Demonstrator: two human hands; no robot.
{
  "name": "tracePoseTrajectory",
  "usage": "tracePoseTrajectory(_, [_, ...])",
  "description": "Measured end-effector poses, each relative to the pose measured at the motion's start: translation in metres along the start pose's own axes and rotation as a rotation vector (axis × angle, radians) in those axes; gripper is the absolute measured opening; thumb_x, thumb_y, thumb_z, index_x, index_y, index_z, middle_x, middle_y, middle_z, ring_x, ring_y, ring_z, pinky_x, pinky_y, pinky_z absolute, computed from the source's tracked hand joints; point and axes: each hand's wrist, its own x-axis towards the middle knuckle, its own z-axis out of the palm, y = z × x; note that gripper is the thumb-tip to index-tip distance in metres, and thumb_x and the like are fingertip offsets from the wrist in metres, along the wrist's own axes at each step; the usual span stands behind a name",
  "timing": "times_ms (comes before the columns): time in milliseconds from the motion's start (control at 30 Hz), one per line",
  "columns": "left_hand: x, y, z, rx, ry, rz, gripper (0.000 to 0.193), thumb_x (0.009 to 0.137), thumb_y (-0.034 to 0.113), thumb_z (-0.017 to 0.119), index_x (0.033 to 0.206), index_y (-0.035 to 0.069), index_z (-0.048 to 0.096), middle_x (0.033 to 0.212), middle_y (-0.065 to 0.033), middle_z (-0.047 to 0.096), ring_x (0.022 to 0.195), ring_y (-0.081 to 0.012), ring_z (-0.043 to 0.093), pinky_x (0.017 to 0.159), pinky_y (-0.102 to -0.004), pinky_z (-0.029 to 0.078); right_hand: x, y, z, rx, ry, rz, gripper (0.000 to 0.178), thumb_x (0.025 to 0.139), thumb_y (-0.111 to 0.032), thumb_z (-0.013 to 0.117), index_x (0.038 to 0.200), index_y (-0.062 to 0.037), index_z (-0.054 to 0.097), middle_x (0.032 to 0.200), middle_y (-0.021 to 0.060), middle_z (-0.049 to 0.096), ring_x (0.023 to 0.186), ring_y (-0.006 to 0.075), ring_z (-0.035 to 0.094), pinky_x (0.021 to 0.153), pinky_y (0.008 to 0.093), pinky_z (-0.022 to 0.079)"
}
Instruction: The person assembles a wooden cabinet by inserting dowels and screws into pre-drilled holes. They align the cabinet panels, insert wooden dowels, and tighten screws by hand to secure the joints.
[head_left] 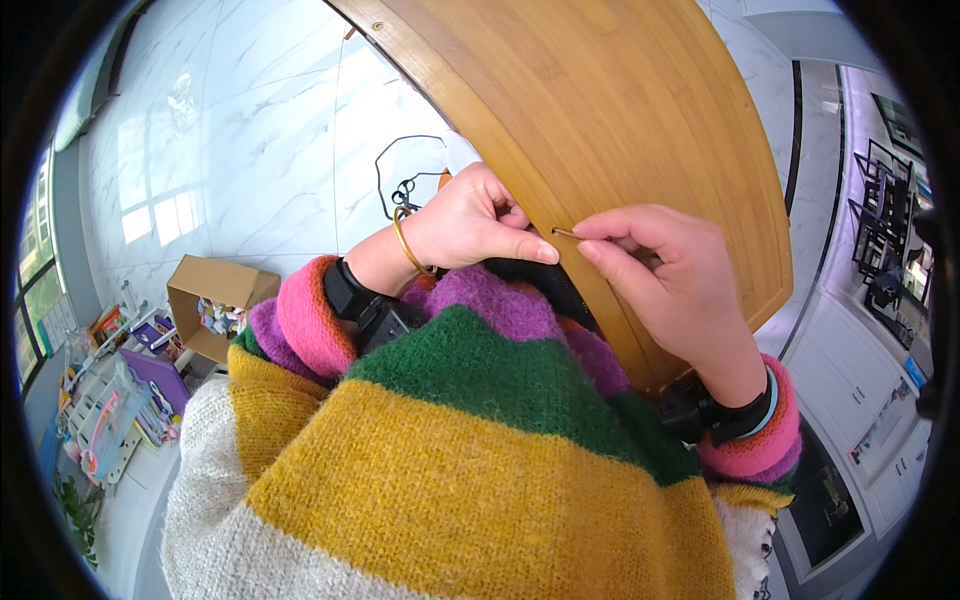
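A wooden tabletop [620, 110] with light brown grain lies in front of me, its straight edge strip running diagonally past my hands. My left hand [470, 225] grips that edge, thumb laid on top and the other fingers curled at the side, partly hidden. Between thumb and index finger, my right hand [660, 265] pinches a thin brass-coloured rod [567, 233]. The rod's far end meets a small dark hole in the edge strip, close to my left thumb tip. Whether it is a screw or a key is too small to tell.
Beyond the edge, a black cable [378, 165] lies on the white marble-look floor [270, 110]. An open cardboard box [210, 290] stands at the left, beside a shelf of books and toys [120, 400]. White cabinets [850, 370] line the right side.
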Motion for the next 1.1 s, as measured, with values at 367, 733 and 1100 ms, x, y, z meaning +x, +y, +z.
tracePoseTrajectory(367, [-0.003,-0.007,-0.003,0.044,0.005,0.039,0.039,0.072,0.012,0.074,0.056,0.009,0.038,0.053,0.0088,0.027,0.052,-0.0033,0.029,0.048,-0.0214,0.028,0.008,-0.013,0.008,-0.220,-0.031,-0.128,0.006,0.075,-0.005,0.066,0.077,-0.0004,0.062,0.068,0.0092,0.062,0.059,0.0164,0.060,0.053,0.0250,0.046])
tracePoseTrajectory(733, [-0.003,-0.012,-0.006,0.081,0.000,0.035,0.042,0.071,0.015,0.074,0.054,0.008,0.037,0.050,0.0082,0.029,0.049,-0.0040,0.028,0.044,-0.0230,0.025,0.008,-0.013,0.017,-0.429,-0.004,-0.232,0.007,0.073,-0.006,0.067,0.076,-0.0017,0.062,0.065,0.0091,0.061,0.056,0.0169,0.059,0.050,0.0260,0.044])
tracePoseTrajectory(1100, [-0.003,-0.014,-0.006,0.084,-0.034,0.062,0.027,0.072,0.013,0.073,0.067,0.007,0.047,0.054,0.0093,0.033,0.050,-0.0029,0.029,0.047,-0.0213,0.026,0.007,-0.009,0.020,-0.207,-0.033,-0.017,0.006,0.075,-0.004,0.067,0.074,-0.0008,0.063,0.065,0.0051,0.062,0.059,0.0090,0.058,0.053,0.0216,0.044])
